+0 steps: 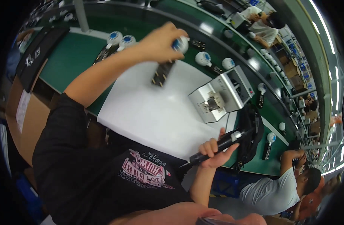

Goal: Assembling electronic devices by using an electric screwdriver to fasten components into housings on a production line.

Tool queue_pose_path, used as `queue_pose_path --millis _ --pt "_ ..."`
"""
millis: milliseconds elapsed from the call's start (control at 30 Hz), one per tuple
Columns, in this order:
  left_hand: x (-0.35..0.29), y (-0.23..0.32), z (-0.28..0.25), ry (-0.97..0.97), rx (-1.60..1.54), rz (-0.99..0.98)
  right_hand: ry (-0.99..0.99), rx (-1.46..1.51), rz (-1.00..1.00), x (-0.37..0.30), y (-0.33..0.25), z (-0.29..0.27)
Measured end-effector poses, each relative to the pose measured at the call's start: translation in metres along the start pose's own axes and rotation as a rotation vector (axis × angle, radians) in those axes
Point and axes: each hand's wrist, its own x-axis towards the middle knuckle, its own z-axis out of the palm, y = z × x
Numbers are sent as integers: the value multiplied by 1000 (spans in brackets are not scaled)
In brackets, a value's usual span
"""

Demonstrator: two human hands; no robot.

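Stretched out over the far side of a white work sheet (149,105), my left hand (160,43) is closed around a white round device with a blue face (180,44). A dark strip-shaped part with brass-coloured spots (162,73) hangs below that hand, blurred; whether it joins the device I cannot tell. My right hand (216,153) is wrapped around a black electric screwdriver (228,141), held tilted near the sheet's right front edge. Just beyond the screwdriver stands a silver box-shaped screw feeder (211,99).
Similar white round devices (204,59) sit along the far edge, two more (127,40) at the left. Dark straps or cables (250,135) lie right of the feeder. A cardboard box (33,120) stands at left. A co-worker in a white shirt (269,191) sits at right.
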Motion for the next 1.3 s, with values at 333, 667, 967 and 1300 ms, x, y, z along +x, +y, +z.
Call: queue_pose_path --millis 333,667,967,1300 --pt "-79 12 84 -369 -361 -1 -353 -767 -683 76 -12 91" --pt "-92 14 92 -248 -427 63 -10 -1068 -1047 115 11 83" --pt "-90 17 91 -351 -362 9 -235 -798 -607 81 46 97" --pt "-93 15 94 -323 -398 34 -337 -793 -574 89 45 75"
